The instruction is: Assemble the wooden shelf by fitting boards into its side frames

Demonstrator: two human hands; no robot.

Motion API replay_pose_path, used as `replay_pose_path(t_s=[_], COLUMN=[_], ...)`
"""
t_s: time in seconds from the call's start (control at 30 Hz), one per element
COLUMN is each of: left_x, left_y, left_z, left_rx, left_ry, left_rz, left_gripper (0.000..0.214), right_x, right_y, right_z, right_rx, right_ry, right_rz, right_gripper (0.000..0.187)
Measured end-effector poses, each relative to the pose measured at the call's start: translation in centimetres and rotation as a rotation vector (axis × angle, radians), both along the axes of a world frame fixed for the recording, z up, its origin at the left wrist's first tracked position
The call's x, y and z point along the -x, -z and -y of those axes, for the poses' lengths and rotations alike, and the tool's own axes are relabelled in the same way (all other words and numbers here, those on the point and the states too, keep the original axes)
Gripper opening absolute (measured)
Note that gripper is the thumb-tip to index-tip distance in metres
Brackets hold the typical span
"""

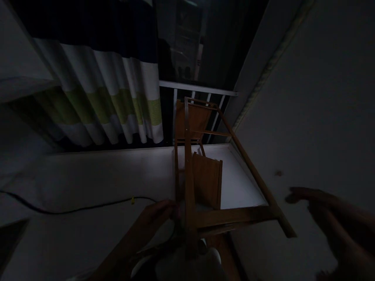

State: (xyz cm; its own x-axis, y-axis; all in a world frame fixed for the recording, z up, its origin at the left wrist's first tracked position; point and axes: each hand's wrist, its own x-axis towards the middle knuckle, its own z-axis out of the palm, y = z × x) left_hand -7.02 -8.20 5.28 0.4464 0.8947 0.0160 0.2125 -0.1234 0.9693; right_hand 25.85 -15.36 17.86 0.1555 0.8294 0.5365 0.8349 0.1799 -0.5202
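The view is very dark. A brown wooden chair-like frame (190,168), with long legs and flat panels, stands tilted at the window ledge. My left hand (159,212) is at the left of its near upright, fingers curled closed. What those fingers hold is too dark to make out. A black cable (102,205) with a small yellow tag runs in from the left and ends behind this hand. To the right, apart from the frame, my right hand (328,210) reaches out in front of the pale wall (322,128). Its fingers are stretched out and it holds nothing visible.
A striped curtain (111,97) in navy, white and green hangs at the upper left. Behind the wooden frame, a white railing (199,87) crosses the dark window (216,47). The white ledge (117,171) runs below. Unclear pale objects lie at the bottom centre.
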Motion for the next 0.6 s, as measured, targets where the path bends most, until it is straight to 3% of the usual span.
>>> replay_pose_path(t_s=[0.07,0.2,0.33,0.43,0.6], left_x=[0.5,0.5,-0.6,-1.9,-4.0], left_y=[0.8,0.7,0.4,1.5,3.0], left_z=[0.6,2.1,3.2,3.5,3.6], left_rx=[0.015,-0.053,-0.13,-0.181,-0.459], left_ry=[0.07,0.147,0.145,0.139,0.089], left_rz=[0.001,0.072,0.188,0.186,0.086], left_gripper=[0.03,0.027,0.028,0.03,0.027], right_x=[4.4,9.7,11.7,12.5,12.8], right_y=[0.0,0.4,0.1,0.0,0.5], right_z=[-0.8,-3.2,-3.4,-2.8,-2.1], right_rx=[0.118,0.409,0.526,0.593,0.668], right_ry=[-0.274,-0.513,-0.583,-0.586,-0.618], right_rz=[0.081,0.16,0.224,0.279,0.415], right_gripper=[0.021,0.023,0.02,0.021,0.025])
